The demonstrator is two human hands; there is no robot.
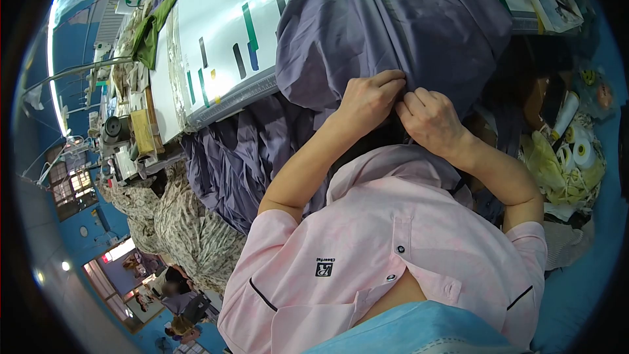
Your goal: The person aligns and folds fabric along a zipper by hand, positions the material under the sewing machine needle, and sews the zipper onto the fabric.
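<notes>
A large piece of purple-grey fabric (432, 19) lies over the front edge of the white table (216, 6), with a long seam or fold running down its middle. At the near end of that fold, my left hand (371, 99) pinches the cloth between thumb and fingers. Close beside it on the right, my right hand (429, 117) has its fingers curled on the same cloth, a small gap from the left. The fingertips partly hide the edge they hold. More purple fabric (249, 151) hangs in folds below the table edge at the left.
Coloured tape strips (249, 26) mark the tabletop. A green cloth (149, 36) hangs at the left, above patterned fabric (190, 229). At the right are a white box (557, 8) and thread cones (582, 151) in a bag. Other people (180, 295) are far off at lower left.
</notes>
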